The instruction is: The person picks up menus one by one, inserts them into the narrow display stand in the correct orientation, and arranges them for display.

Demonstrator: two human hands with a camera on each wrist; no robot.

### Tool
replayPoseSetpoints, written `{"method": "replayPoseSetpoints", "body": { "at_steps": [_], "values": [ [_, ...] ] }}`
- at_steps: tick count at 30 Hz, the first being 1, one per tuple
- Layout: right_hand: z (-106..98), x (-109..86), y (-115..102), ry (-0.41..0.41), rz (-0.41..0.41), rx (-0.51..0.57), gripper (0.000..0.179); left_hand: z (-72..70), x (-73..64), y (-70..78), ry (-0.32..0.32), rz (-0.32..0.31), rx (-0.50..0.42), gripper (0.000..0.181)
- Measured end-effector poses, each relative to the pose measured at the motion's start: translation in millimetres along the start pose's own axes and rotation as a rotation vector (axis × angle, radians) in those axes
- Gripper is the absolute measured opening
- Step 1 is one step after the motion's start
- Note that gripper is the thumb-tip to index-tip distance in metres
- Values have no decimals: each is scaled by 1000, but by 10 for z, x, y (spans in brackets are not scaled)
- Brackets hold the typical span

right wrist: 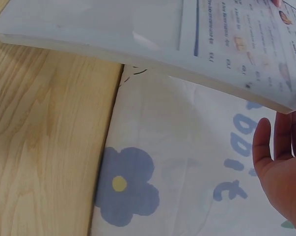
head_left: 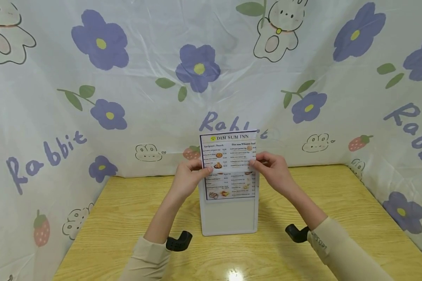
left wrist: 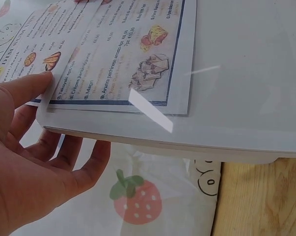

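Currently | left grip (head_left: 187, 177), right grip (head_left: 274, 172): pinching thin rectangular menu (head_left: 226, 160) | glossy round-cornered board (head_left: 229, 218)

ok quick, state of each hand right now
Left hand: closed, pinching the menu sheet at its left edge.
Right hand: closed, pinching the menu sheet at its right edge.

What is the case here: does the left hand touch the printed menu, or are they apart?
Touching. The left wrist view shows it: the left hand has its thumb lying on the printed menu.

Menu sheet (head_left: 226, 152): "DIM SUM INN", "Antipasti". Backdrop cloth (head_left: 151, 121): "Rabbit", repeated.
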State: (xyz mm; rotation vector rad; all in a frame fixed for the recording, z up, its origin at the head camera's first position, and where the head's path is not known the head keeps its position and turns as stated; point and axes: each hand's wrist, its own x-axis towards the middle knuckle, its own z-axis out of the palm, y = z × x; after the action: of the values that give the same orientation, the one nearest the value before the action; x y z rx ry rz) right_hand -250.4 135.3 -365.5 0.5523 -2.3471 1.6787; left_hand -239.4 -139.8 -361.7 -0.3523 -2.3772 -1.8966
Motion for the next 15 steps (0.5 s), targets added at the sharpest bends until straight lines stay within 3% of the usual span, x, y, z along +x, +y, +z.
{"method": "replayPoseSetpoints", "body": {
  "at_steps": [15],
  "values": [
    [4,10,-38,4,1,-19,20,-34,-18,3,-1,-24,2,21]
  ]
}}
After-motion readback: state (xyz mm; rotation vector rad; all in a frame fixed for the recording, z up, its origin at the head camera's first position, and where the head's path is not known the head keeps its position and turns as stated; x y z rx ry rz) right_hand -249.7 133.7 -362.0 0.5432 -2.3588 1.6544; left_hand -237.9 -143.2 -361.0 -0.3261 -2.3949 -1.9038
